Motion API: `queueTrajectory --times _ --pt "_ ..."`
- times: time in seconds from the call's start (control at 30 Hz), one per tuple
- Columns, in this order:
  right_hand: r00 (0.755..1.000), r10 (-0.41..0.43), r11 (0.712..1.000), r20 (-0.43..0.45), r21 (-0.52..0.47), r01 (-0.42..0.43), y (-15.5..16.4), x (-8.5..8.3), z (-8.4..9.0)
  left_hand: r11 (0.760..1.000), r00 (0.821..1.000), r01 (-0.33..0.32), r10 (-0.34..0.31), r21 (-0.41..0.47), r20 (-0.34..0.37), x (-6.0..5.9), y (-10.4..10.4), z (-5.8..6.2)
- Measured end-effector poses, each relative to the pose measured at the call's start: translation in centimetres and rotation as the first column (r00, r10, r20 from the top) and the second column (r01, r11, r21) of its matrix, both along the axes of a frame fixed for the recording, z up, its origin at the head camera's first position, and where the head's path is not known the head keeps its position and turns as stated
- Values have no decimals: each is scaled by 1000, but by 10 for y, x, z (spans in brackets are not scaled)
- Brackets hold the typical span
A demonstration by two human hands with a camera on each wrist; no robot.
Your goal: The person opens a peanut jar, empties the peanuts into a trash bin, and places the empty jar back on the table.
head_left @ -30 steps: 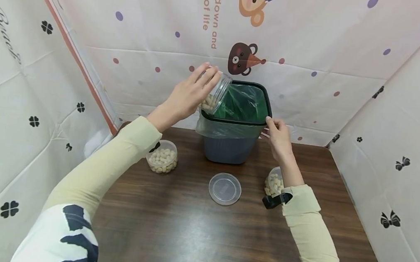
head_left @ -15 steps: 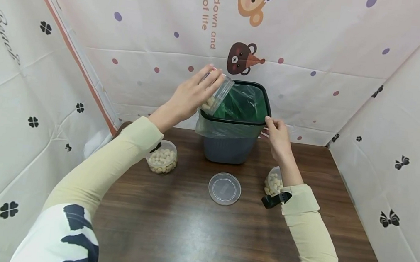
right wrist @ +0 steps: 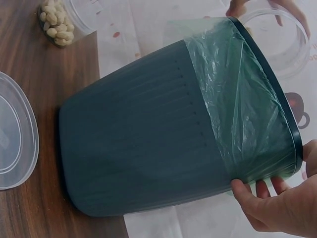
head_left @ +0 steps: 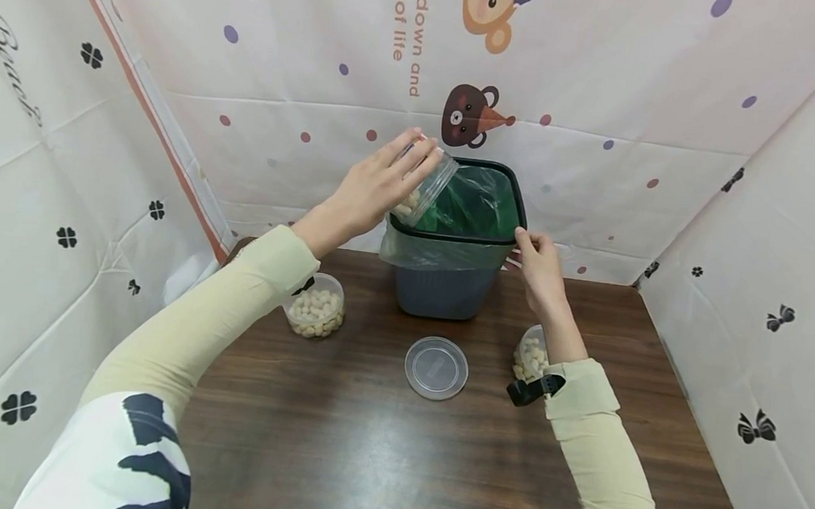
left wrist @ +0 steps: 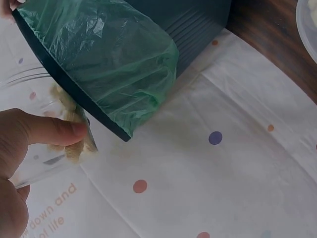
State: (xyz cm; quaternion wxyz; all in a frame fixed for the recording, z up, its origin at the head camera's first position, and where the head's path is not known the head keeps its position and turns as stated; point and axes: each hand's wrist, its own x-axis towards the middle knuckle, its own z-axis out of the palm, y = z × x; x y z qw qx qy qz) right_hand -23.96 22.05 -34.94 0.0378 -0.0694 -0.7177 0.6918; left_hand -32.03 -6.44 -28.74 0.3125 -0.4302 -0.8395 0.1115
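Note:
My left hand [head_left: 373, 188] grips a clear plastic jar [head_left: 426, 185] of pale nuts, tipped mouth-down over the left rim of a dark bin [head_left: 445, 288] lined with a green bag [head_left: 472, 203]. The left wrist view shows the thumb [left wrist: 47, 130] pressed on the jar [left wrist: 34, 94] with nuts [left wrist: 74, 148] piled near its mouth at the bin rim [left wrist: 74, 94]. My right hand [head_left: 539, 264] holds the bin's right rim, fingers [right wrist: 257, 191] curled over the bag edge [right wrist: 242, 114].
A clear lid [head_left: 436, 367] lies on the wooden table [head_left: 390, 455] in front of the bin. A tub of nuts [head_left: 314, 305] stands at the left, another [head_left: 531, 354] behind my right wrist. Printed cloth walls enclose three sides.
The jar has tipped a little further and edged right over the bin rim. The right hand has stayed on the rim.

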Motion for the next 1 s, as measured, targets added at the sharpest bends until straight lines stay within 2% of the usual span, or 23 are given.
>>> queueTrajectory --times 0.2,0.43,0.73,1.0 --pt "1000 1 1000 10 -5 -1 3 -3 -2 1000 1000 3 -4 14 19 1 -2 1" --pt "1000 -10 1000 -5 4 10 10 -14 -19 1000 1000 0 0 25 22 1 -3 2" --pt "1000 -8 1000 7 16 8 4 -8 -11 999 1000 14 -13 48 -6 1 -3 5" --pt "1000 -7 999 -21 38 8 8 -14 -23 999 1000 13 -12 49 -5 1 -3 5"
